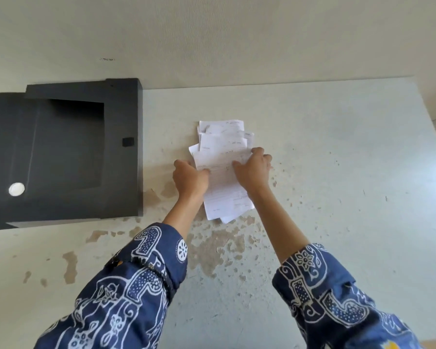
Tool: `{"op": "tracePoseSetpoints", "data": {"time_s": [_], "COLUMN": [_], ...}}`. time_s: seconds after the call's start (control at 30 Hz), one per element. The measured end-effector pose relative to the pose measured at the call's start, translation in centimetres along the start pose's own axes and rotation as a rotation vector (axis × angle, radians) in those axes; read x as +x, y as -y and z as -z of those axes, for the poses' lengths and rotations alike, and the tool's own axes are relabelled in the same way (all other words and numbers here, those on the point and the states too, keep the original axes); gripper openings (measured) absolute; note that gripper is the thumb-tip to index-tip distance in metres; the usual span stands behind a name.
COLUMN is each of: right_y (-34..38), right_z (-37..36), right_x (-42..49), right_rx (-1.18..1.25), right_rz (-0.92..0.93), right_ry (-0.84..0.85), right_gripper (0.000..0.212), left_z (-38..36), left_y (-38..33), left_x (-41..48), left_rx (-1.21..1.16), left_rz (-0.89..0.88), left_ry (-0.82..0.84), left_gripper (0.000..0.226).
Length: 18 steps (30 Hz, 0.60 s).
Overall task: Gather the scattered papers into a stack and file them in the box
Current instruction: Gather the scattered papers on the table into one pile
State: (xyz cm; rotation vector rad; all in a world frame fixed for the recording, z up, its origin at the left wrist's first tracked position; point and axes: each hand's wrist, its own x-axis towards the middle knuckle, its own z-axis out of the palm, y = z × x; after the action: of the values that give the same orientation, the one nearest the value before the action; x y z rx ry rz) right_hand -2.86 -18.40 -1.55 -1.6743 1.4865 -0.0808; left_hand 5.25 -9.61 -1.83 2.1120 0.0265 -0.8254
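Head view: both hands, left hand [190,176] and right hand [253,170], grip a loose stack of papers [223,157] between them above the desk [337,159]; open black box [68,152] lies left of them.

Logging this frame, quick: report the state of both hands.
Left hand: closed on the left edge of the papers.
Right hand: closed on the papers' right edge, fingers curled over the top.

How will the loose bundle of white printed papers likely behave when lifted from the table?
The loose bundle of white printed papers is thin, so probably floppy and light. Its edges are fanned and uneven, so sheets may slip apart unless the left hand and right hand squeeze together.
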Motion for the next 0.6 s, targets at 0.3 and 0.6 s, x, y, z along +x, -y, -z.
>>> {"op": "tracePoseSetpoints", "data": {"time_s": [0.3, 0.6], "right_y": [-0.6, -1.2], "right_z": [1.2, 4.9], "right_x": [0.3, -1.8], "right_rx": [0.268, 0.560], "right_rz": [-0.087, 0.059], "right_ry": [0.149, 0.281], "right_gripper": [0.037, 0.037], "left_z": [0.4, 3.4], "left_y": [-0.5, -1.7], "left_x": [-0.6, -1.7], "left_rx": [-0.146, -0.342], "left_rz": [0.016, -0.112], "left_ry": [0.169, 0.287], "left_gripper": [0.013, 0.042]}}
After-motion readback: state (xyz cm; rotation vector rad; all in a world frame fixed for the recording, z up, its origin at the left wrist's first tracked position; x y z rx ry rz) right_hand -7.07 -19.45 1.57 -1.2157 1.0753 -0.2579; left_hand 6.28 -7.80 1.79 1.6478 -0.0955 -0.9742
